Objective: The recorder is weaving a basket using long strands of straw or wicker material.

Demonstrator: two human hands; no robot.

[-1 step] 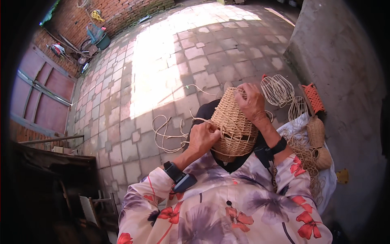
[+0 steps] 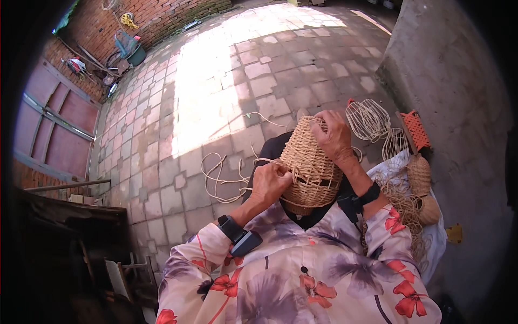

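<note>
A tan woven basket (image 2: 308,156) of twisted cord rests on my lap, its narrower end away from me. My right hand (image 2: 333,135) grips that far end, fingers curled over the edge and partly hidden. At the basket's left side, my left hand (image 2: 268,183) is closed, thumb and fingertips pinching a strand of cord against the weave. Loose cord (image 2: 218,175) trails from there in loops to the left, over the paving. A dark gap shows in the weave near my left fingertips.
Wire frames (image 2: 368,120) stand on the paving at the right, beside an orange plastic lattice piece (image 2: 415,129). A heap of loose cord (image 2: 402,208) and a small woven basket (image 2: 419,175) lie on white sheeting by the concrete wall (image 2: 458,108). Dark furniture (image 2: 70,232) stands at the left.
</note>
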